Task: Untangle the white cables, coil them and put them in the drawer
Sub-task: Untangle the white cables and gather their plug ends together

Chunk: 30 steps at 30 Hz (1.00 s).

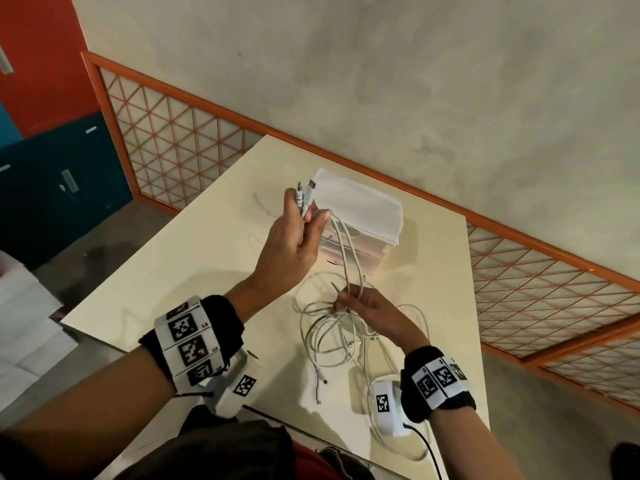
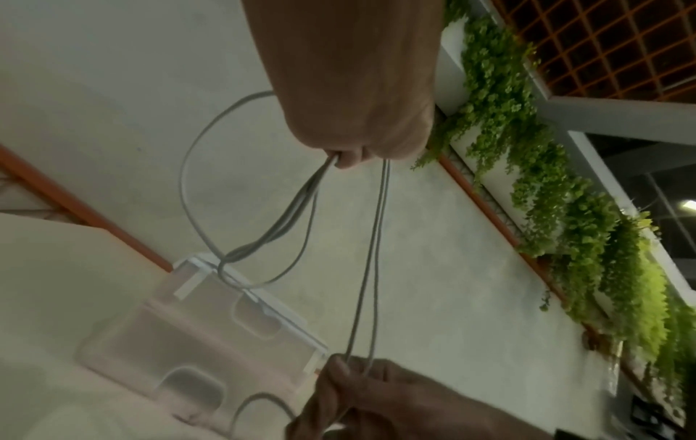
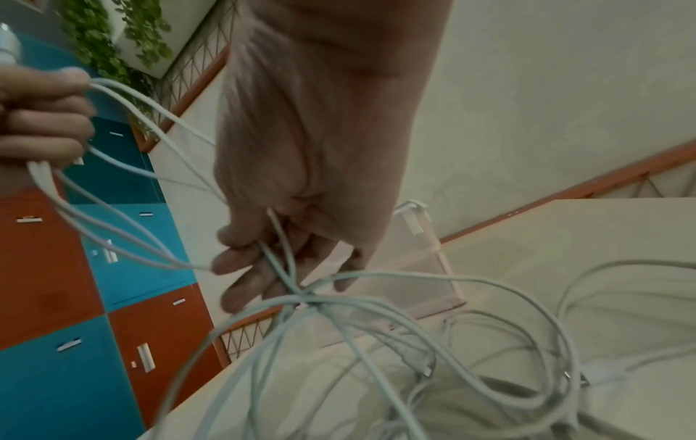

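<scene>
Untangling, early stage. Plug ends (image 1: 304, 195) are gripped in the curled fingers of the left hand (image 1: 294, 237), raised in front of the drawer unit (image 1: 363, 216). Two strands run down to the right hand (image 1: 360, 306), pinched at the knot (image 3: 305, 297) just nearer than the unit. Rest of cables (image 1: 332, 334) lie looped on the table (image 1: 173, 271). Strands should be kept taut & the knot eased open w/ fingertips, not yanked; drawers appear closed.

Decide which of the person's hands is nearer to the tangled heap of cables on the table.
Right. The right hand pinches strands directly above the tangled heap, almost touching it. The left hand is raised well above it, holding the connector ends up near the drawer unit.
</scene>
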Each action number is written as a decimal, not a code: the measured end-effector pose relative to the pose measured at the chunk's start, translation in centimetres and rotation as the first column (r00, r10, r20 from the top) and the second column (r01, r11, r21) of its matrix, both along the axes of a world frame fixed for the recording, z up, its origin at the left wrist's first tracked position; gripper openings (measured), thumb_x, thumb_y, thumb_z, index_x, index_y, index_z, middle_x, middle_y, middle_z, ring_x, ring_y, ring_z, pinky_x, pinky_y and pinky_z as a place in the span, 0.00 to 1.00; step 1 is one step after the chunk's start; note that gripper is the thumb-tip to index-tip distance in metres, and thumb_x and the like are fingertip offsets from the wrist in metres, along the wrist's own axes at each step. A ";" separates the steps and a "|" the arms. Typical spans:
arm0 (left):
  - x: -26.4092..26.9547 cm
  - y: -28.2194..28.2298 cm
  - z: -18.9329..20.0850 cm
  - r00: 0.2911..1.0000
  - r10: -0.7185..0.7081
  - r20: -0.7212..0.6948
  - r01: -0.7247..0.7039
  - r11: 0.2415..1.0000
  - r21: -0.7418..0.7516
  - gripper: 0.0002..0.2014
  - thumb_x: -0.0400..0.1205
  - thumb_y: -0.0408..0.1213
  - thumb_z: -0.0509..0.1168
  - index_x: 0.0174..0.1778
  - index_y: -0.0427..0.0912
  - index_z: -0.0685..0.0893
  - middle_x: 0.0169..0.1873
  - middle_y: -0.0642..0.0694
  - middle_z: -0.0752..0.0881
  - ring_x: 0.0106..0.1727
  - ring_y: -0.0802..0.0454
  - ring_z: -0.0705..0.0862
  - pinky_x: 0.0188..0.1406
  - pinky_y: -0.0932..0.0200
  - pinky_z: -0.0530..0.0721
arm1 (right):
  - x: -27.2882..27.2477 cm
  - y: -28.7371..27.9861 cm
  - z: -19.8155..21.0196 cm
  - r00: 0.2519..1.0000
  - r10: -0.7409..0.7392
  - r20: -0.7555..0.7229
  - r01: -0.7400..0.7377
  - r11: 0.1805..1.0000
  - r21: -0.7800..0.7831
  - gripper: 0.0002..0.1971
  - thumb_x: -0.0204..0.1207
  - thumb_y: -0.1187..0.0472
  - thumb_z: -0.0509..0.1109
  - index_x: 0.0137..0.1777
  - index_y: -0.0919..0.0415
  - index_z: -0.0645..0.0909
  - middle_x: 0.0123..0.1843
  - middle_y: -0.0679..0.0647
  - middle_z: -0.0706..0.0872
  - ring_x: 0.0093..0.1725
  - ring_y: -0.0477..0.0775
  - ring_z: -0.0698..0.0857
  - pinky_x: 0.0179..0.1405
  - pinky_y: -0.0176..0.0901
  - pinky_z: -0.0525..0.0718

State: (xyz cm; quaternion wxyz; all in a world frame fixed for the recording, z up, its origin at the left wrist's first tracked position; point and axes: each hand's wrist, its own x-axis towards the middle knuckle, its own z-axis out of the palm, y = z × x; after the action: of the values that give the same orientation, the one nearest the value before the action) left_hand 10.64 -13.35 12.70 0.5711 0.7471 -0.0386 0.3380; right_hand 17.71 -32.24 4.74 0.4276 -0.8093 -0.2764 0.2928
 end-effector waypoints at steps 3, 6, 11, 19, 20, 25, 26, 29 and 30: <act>-0.1 0.8 -1.2 0.997 0.080 -0.025 -0.078 0.994 0.072 0.09 0.84 0.36 0.58 0.45 0.38 0.64 0.26 0.48 0.73 0.22 0.49 0.72 0.22 0.61 0.69 | 0.6 -0.1 0.1 0.980 -0.102 0.172 0.091 0.993 0.071 0.18 0.85 0.57 0.57 0.37 0.52 0.84 0.40 0.54 0.88 0.47 0.52 0.86 0.59 0.49 0.78; -0.1 1.8 -3.1 0.981 0.145 -0.129 -0.137 0.988 0.074 0.09 0.85 0.35 0.59 0.44 0.37 0.64 0.27 0.46 0.73 0.26 0.45 0.74 0.24 0.59 0.70 | 0.8 0.0 2.8 0.946 -0.267 0.185 0.213 0.939 0.270 0.15 0.87 0.66 0.53 0.41 0.66 0.78 0.35 0.58 0.87 0.39 0.46 0.85 0.49 0.33 0.79; 0.0 2.8 -5.7 0.937 0.162 -0.311 -0.136 0.985 0.101 0.10 0.85 0.36 0.58 0.45 0.37 0.62 0.27 0.52 0.71 0.22 0.57 0.75 0.25 0.60 0.66 | 1.7 -0.4 9.1 0.885 -0.360 0.295 0.203 0.869 0.452 0.08 0.83 0.65 0.62 0.48 0.63 0.84 0.28 0.51 0.79 0.30 0.43 0.77 0.36 0.31 0.76; 0.1 3.3 -7.2 0.907 0.166 -0.387 -0.101 0.978 0.182 0.11 0.85 0.40 0.59 0.48 0.36 0.64 0.41 0.42 0.86 0.41 0.37 0.86 0.41 0.50 0.79 | 1.3 0.3 11.4 0.893 -0.275 0.356 0.113 0.903 0.414 0.07 0.77 0.65 0.70 0.48 0.53 0.87 0.32 0.36 0.86 0.27 0.38 0.71 0.29 0.26 0.69; 0.0 3.5 -7.2 0.908 0.184 -0.377 -0.105 0.969 0.222 0.15 0.83 0.43 0.61 0.50 0.35 0.66 0.48 0.41 0.86 0.42 0.38 0.85 0.42 0.51 0.78 | 1.2 0.2 10.8 0.895 -0.262 0.362 0.112 0.915 0.387 0.07 0.77 0.64 0.71 0.48 0.53 0.88 0.31 0.35 0.85 0.26 0.38 0.70 0.29 0.27 0.68; -0.8 2.7 -5.9 0.941 0.035 -0.337 0.093 0.930 0.356 0.37 0.70 0.58 0.70 0.65 0.37 0.65 0.60 0.48 0.78 0.27 0.59 0.78 0.38 0.55 0.81 | 0.1 1.4 8.4 0.921 -0.155 0.358 0.073 0.970 0.232 0.10 0.74 0.61 0.74 0.53 0.61 0.90 0.36 0.42 0.92 0.35 0.33 0.81 0.38 0.31 0.78; -0.9 2.0 -5.5 0.942 -0.009 -0.336 0.138 0.922 0.362 0.35 0.72 0.57 0.71 0.64 0.38 0.64 0.63 0.50 0.79 0.30 0.61 0.81 0.39 0.56 0.81 | -0.3 1.8 8.3 0.931 -0.123 0.343 0.046 0.973 0.224 0.10 0.73 0.60 0.75 0.53 0.61 0.90 0.43 0.46 0.93 0.41 0.35 0.84 0.43 0.36 0.82; -0.5 1.1 -4.5 0.924 -0.102 -0.369 0.201 0.950 0.239 0.19 0.80 0.41 0.66 0.57 0.36 0.65 0.52 0.55 0.82 0.31 0.73 0.80 0.33 0.71 0.72 | -0.9 2.6 8.4 0.963 -0.048 0.267 -0.017 0.971 0.237 0.10 0.73 0.62 0.74 0.54 0.62 0.90 0.40 0.40 0.91 0.34 0.34 0.81 0.37 0.31 0.76; -0.3 1.2 -4.3 0.915 -0.133 -0.382 0.223 0.953 0.204 0.13 0.83 0.37 0.63 0.53 0.37 0.65 0.44 0.56 0.81 0.30 0.73 0.79 0.30 0.71 0.70 | -0.9 2.6 8.5 0.964 -0.044 0.262 -0.022 0.970 0.241 0.10 0.74 0.60 0.74 0.53 0.61 0.90 0.37 0.42 0.91 0.32 0.37 0.77 0.33 0.33 0.73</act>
State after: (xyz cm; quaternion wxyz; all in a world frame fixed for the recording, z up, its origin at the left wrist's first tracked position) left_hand 10.30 -12.18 8.40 0.5009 0.8542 -0.0417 0.1328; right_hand 16.78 -29.65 13.23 0.4835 -0.7847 -0.3602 0.1435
